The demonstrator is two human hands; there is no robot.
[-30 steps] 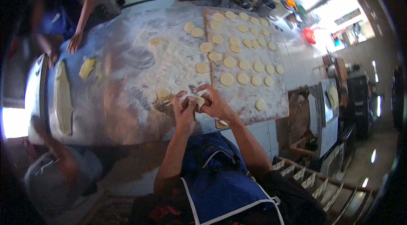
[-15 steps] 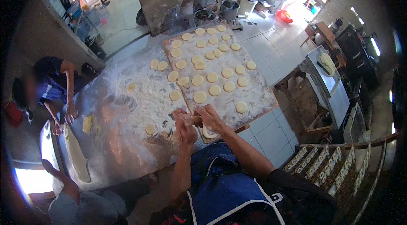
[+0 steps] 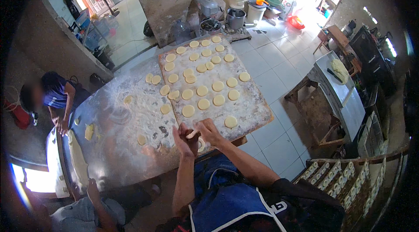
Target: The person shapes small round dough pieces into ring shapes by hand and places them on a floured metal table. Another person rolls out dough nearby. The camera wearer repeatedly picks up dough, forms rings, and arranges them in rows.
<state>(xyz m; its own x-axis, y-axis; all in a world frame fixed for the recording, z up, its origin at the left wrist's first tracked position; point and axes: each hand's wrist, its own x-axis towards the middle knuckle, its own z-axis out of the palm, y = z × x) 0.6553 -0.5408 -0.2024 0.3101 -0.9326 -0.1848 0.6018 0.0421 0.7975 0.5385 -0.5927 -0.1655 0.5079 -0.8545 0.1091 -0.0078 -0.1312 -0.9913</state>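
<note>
A small pale piece of dough [image 3: 192, 134] is held between my two hands, over the near edge of the floured board [image 3: 257, 112]. My left hand [image 3: 185, 141] curls around it from the left, and my right hand [image 3: 209, 132] grips it from the right with bent fingers. Most of the piece is hidden by my fingers. Just under my right hand, a pale dough piece [image 3: 201, 145] partly shows at the board's near edge. Flat dough rounds, such as a near one [image 3: 231, 122], are spread across the board, a few of them overlapping.
Left of the board is a flour-dusted metal table [image 3: 118, 153] with loose rounds. Two people work at its left end by a long dough strip [image 3: 77, 162]. A rack of ring-shaped dough [image 3: 334, 177] stands at lower right; a side table [image 3: 349, 109] holds dough. Mixers [image 3: 235, 18] stand behind.
My view has shifted, so the board appears farther left. My hands have turned, and a pale dough piece now shows between them. The nearer person at left has brought a hand to the dough strip.
</note>
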